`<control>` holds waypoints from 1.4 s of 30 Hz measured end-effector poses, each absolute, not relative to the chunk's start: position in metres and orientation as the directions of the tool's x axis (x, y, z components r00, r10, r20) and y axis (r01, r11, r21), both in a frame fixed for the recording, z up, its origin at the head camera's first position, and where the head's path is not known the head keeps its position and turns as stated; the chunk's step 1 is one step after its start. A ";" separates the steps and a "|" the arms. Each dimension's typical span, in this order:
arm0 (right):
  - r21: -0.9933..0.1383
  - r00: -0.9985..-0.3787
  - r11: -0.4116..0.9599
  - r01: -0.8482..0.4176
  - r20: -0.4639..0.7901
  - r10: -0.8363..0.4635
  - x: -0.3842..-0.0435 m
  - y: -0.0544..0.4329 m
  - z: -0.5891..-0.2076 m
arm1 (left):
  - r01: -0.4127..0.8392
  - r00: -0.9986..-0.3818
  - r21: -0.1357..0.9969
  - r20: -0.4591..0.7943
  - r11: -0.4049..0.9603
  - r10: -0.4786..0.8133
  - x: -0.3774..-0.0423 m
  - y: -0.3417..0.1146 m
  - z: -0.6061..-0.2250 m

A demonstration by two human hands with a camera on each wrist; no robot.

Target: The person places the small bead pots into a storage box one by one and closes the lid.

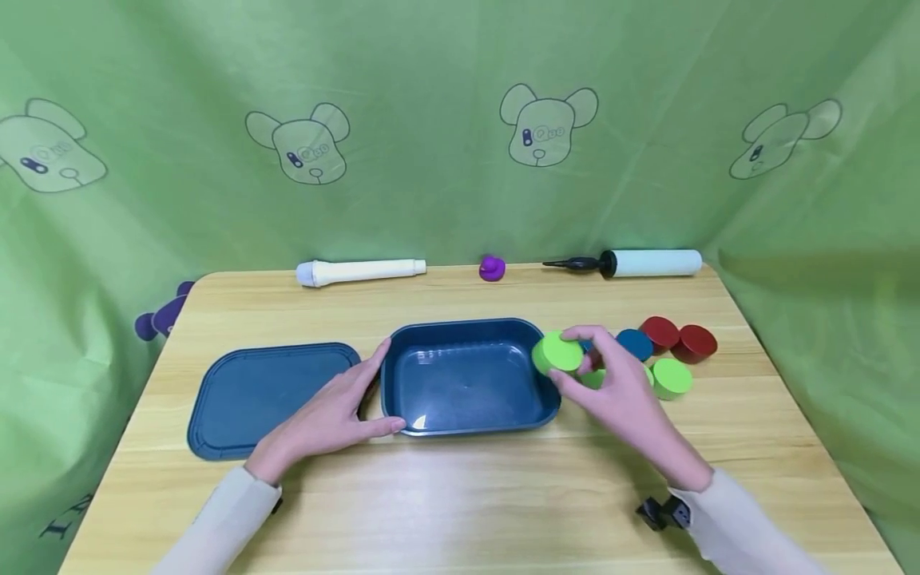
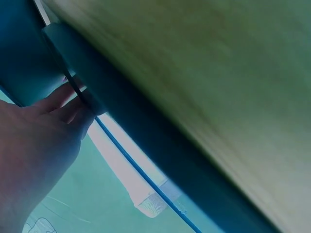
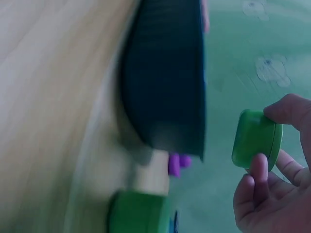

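A blue plastic box (image 1: 467, 426), open at the top, stands mid-table. My left hand (image 1: 338, 411) rests against its left end, thumb at the near corner and straight fingers along the side; in the left wrist view the fingertips are partly hidden. My right hand (image 1: 621, 391) pinches a green round block (image 1: 559, 353) between thumb and fingers, raised at the box's right rim. The right wrist view shows that green block (image 3: 255, 138) held clear of the box wall (image 3: 165, 87). Below and beyond the right hand lie more round blocks, partly covered by it.
Right of the box are a green block (image 1: 672, 378), a blue block (image 1: 636, 343) and two red ones (image 1: 695, 343). A blue lid (image 1: 276, 395) lies at left. Along the back edge are a white microphone (image 1: 359, 271), a purple duck (image 1: 492, 268) and a hand pump (image 1: 654, 263).
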State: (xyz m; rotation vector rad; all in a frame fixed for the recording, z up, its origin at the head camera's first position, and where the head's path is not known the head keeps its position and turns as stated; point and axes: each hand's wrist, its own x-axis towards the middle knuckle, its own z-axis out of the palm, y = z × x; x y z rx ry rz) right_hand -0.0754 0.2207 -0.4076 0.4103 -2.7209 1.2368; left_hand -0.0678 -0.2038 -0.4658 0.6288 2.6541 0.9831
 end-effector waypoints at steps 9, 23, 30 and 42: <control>-0.737 -0.943 0.603 -0.305 0.147 -0.297 -0.084 0.183 -0.416 | 0.312 -0.870 0.665 -0.088 0.679 0.486 -0.069 -0.203 -0.465; -0.753 -0.921 0.558 -0.348 0.164 -0.354 -0.096 0.138 -0.432 | 0.303 -0.868 0.676 -0.096 0.671 0.488 -0.068 -0.201 -0.464; -0.753 -0.898 0.537 -0.379 0.159 -0.410 -0.104 0.115 -0.439 | 0.301 -0.870 0.682 -0.089 0.667 0.484 -0.070 -0.203 -0.464; -0.737 -0.901 0.579 -0.347 0.091 -0.424 -0.113 0.086 -0.446 | 0.298 -0.866 0.683 -0.099 0.666 0.489 -0.068 -0.203 -0.465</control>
